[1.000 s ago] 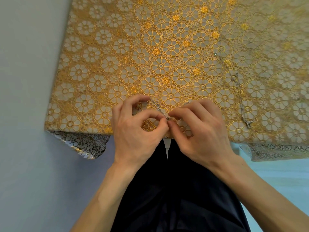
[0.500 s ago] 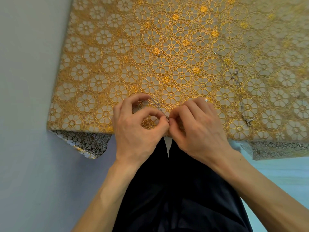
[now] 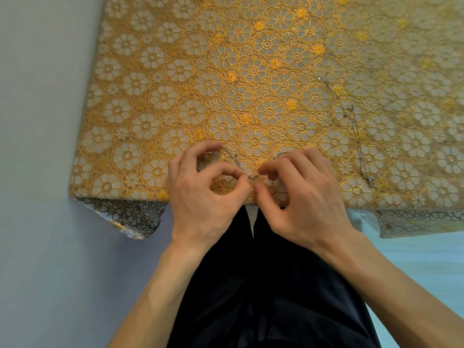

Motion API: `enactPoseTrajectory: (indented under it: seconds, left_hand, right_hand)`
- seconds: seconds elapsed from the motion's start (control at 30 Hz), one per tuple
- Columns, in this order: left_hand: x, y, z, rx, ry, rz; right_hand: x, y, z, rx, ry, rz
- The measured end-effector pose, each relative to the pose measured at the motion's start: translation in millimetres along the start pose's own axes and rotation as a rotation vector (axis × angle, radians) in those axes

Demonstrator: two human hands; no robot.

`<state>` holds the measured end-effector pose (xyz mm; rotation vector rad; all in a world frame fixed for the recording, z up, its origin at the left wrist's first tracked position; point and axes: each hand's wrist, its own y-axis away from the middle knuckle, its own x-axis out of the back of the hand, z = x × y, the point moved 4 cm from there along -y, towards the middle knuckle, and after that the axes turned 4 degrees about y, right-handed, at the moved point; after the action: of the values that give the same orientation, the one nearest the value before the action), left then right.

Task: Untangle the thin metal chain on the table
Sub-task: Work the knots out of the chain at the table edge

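So, the left hand [image 3: 200, 194] and right hand [image 3: 301, 197] are almost thumb-tip to thumb-tip, and the chain [image 3: 236, 161] is caught right where they meet. The left hand pinches it between thumb and forefinger, with its other fingers curled in an arch above. The right hand does the same from the other side, thumb and forefinger closed on the same bit of metal and the rest of its fingers bent over. The two pinches nearly touch, so only a short shiny bit shows between them. It's too small to tell if that's a knot or just links.

From the pinch, one strand runs up and to the left, passing under the left hand's raised finger. Another bit pokes out just above the right hand's knuckles.

Right under the grip is the near edge of the yellow flower-pattern tablecloth [image 3: 175, 71]. I can't tell whether the pinched part is lifted off it or lying on it.

Well off to the right of the grip, a second length of chain [image 3: 356, 136] lies loose on the cloth, trailing away from the person. Whether it joins the pinched piece, I can't tell.

Below the grip, toward the person, is dark clothing [image 3: 263, 285].
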<state>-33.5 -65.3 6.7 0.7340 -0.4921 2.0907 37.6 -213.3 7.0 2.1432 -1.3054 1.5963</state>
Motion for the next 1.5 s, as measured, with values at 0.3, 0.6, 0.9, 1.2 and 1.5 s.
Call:
enactPoseTrajectory:
  seconds: [0.3, 0.6, 0.9, 1.2, 1.5]
  left_hand:
    - [-0.2, 0.4, -0.2, -0.006, -0.013, 0.000]
    - [-0.4, -0.9, -0.8, 0.018, -0.006, 0.018]
    - [-0.5, -0.2, -0.6, 0.008, -0.005, -0.007]
    - [0.7, -0.1, -1.6, 0.013, 0.016, -0.006]
    - [-0.4, -0.5, -2.0, 0.019, 0.002, 0.007]
  right_hand:
    - [-8.4, 0.5, -2.3, 0.048, 0.022, 0.017]
    - [-4.6, 3.5, -1.8, 0.011, -0.008, 0.015]
    - [-3.4, 4.1, -1.9, -0.019, -0.018, 0.025]
    - [-6.9, 3.0, -1.8, 0.020, 0.016, 0.070]
    - [-1.3, 8.8, 3.0, 0.003, -0.076, 0.112]
